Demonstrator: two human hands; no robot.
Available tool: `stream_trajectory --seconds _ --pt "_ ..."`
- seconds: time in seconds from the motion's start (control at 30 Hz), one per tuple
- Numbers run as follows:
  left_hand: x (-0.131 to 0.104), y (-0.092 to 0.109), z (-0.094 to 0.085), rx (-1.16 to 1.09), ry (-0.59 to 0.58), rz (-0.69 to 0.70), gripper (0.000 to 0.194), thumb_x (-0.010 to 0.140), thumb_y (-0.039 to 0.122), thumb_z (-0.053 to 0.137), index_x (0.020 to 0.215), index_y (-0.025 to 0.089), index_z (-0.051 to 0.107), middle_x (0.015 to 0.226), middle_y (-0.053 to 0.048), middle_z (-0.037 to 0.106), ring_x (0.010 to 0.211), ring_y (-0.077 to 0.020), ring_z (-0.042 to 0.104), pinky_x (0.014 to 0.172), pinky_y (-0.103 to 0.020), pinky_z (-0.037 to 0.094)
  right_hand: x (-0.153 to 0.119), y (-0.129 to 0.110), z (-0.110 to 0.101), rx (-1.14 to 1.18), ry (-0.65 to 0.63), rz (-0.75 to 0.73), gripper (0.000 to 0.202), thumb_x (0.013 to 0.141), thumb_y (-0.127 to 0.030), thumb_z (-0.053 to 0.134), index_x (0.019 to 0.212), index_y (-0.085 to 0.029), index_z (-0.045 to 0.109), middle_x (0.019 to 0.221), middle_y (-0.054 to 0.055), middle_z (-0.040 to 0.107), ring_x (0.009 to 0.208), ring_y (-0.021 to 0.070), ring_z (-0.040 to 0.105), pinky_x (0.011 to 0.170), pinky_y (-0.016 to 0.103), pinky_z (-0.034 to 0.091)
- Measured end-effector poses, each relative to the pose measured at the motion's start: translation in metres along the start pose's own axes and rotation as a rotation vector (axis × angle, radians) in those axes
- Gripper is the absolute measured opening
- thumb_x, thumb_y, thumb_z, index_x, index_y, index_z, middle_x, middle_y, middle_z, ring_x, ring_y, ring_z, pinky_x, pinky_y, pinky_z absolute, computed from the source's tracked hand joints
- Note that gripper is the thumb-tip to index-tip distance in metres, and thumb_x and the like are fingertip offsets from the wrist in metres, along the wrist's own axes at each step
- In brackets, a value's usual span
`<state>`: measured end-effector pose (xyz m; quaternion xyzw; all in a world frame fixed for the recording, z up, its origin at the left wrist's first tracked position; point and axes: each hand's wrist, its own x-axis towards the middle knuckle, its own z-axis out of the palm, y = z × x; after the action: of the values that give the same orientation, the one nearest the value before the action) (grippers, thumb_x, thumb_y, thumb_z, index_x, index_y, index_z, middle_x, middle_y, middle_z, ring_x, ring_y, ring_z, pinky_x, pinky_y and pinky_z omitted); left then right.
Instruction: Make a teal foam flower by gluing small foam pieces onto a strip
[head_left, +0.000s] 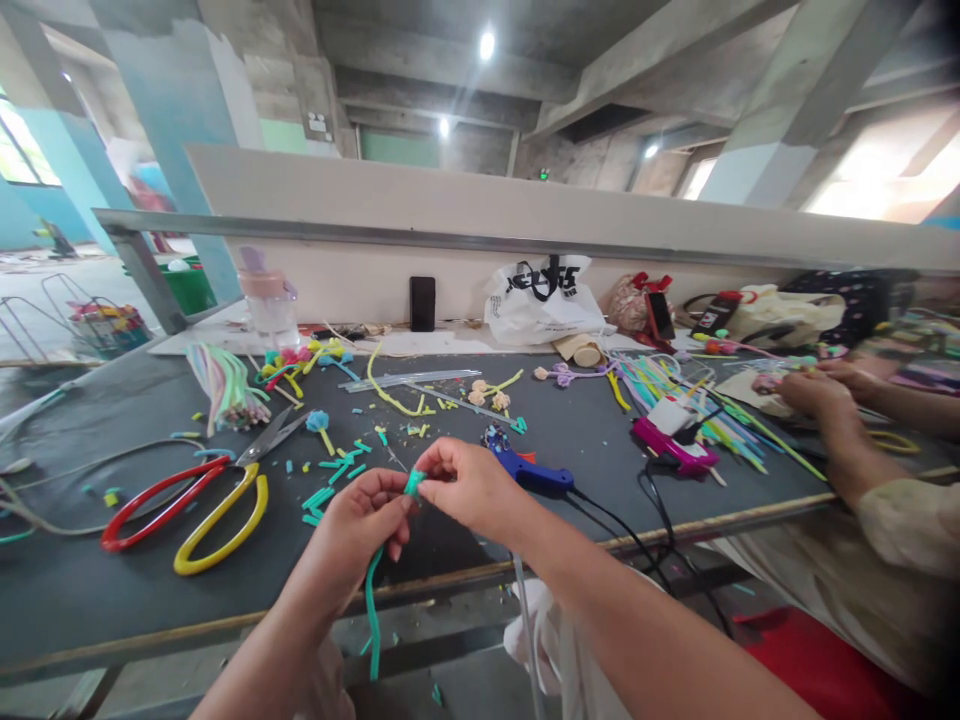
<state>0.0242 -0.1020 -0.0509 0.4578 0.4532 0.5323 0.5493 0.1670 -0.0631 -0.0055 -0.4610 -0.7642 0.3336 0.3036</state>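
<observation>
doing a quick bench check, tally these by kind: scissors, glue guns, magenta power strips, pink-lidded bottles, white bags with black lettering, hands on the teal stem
Scissors: 1
Glue gun: 1
Magenta power strip: 1
Pink-lidded bottle: 1
White bag with black lettering: 1
Hands on the teal stem: 2 (left hand, right hand)
Total: 7

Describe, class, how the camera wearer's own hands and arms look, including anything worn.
The left hand and right hand wear no gloves, and no rings, bracelets or watch show. Both forearms are bare, with no sleeves in view.
</observation>
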Motion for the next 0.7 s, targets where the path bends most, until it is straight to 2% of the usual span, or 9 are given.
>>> stream_trajectory --seconds 0.13,0.3,0.4,0.5,0.6,0.7 --pt "-0.001 0.001 -0.001 -0.056 -0.030 -0.037 0.024 0.071 0.024 0.066 0.090 0.014 0.057 0.050 0.005 0.053 0.041 -0.0059 0.042 0.035 -0.014 0.032 0.002 0.002 -0.010 0.123 -0.036 0.039 0.014 0.070 -0.012 0.058 0.084 -0.015 0.060 0.079 0.003 0.067 0.071 0.0121 0.062 0.063 0.022 0.048" --pt "-0.001 0.007 -0.002 -0.087 -0.076 -0.075 0.024 0.074 0.025 0.065 0.093 0.013 0.058 0.061 0.001 0.058 0.045 -0.0037 0.040 0.038 -0.013 0.030 0.001 0.008 -0.012 0.126 -0.027 0.037 0.012 0.073 -0.017 0.058 0.084 -0.015 0.060 0.074 0.003 0.066 0.067 0.0120 0.061 0.060 0.023 0.047" --pt "-0.002 0.010 -0.003 -0.098 -0.079 -0.125 0.024 0.073 0.027 0.066 0.090 0.012 0.059 0.065 -0.002 0.061 0.046 -0.0033 0.040 0.038 -0.012 0.028 0.001 0.009 -0.014 0.172 -0.007 0.019 0.010 0.075 -0.017 0.058 0.084 -0.016 0.059 0.072 0.001 0.066 0.067 0.0120 0.063 0.061 0.023 0.049" --pt "-0.002 0.011 -0.005 -0.132 -0.062 -0.160 0.024 0.070 0.027 0.069 0.086 0.012 0.060 0.063 -0.001 0.059 0.045 -0.0030 0.038 0.037 -0.012 0.026 0.002 0.009 -0.018 0.219 0.013 0.022 0.011 0.076 -0.014 0.056 0.087 -0.016 0.058 0.075 0.001 0.067 0.070 0.0123 0.065 0.066 0.024 0.051" --pt "-0.002 0.010 -0.008 -0.194 -0.054 -0.170 0.023 0.069 0.026 0.070 0.085 0.012 0.061 0.064 -0.001 0.059 0.046 -0.0028 0.039 0.038 -0.012 0.028 0.006 0.014 -0.024 0.090 0.112 -0.018 0.014 0.077 -0.015 0.053 0.090 -0.017 0.059 0.080 0.003 0.068 0.071 0.0130 0.065 0.068 0.025 0.050" --pt "-0.002 0.009 -0.011 -0.254 -0.047 -0.165 0.021 0.069 0.023 0.071 0.084 0.011 0.063 0.067 -0.002 0.059 0.048 -0.0027 0.041 0.039 -0.011 0.030 0.009 0.025 -0.034 -0.180 0.267 -0.080 0.017 0.077 -0.016 0.052 0.090 -0.019 0.061 0.080 0.001 0.069 0.073 0.0133 0.064 0.070 0.025 0.048"
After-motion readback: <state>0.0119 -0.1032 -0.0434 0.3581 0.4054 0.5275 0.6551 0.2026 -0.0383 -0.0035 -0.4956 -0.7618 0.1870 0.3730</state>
